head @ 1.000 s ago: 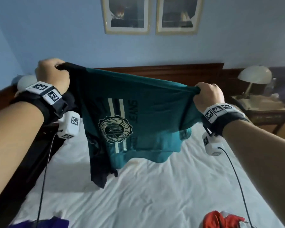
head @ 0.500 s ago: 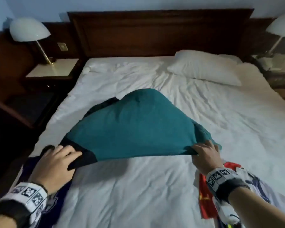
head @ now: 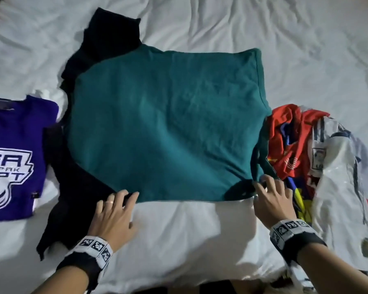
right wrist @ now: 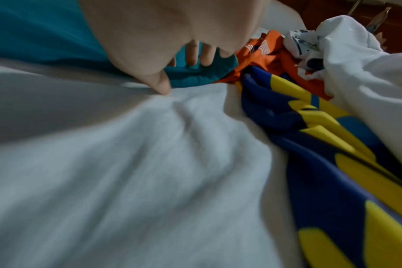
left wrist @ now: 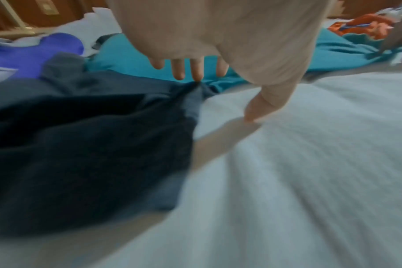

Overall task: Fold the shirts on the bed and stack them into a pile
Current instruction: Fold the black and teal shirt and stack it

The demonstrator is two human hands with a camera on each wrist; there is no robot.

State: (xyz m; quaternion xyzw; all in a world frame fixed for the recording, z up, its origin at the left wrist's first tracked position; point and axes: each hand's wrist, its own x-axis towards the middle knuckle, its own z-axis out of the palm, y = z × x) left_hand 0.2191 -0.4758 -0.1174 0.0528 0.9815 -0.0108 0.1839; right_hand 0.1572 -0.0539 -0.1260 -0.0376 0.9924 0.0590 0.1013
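- Spreading is the step in hand: the teal shirt is lying flat, back side up, on the bed, with its black sleeves sticking out on its left side and no fold made yet.
- Left of the teal shirt, a purple shirt is sitting already folded; I am judging it to be the start of the pile.
- Right of the teal shirt, a crumpled heap of red, white and blue-and-yellow shirts is waiting, touching its edge.
- The left hand is resting with a spread grip, fingertips touching the teal shirt's near edge where the black sleeve begins, thumb on the sheet.
- The right hand is likewise loosely spread, fingertips lying on the near right corner of the teal shirt; neither hand is pinching cloth.
- Next, by my reckoning, the sleeves are calling for folding inward over the teal shirt, which needs a pinch on the cloth.
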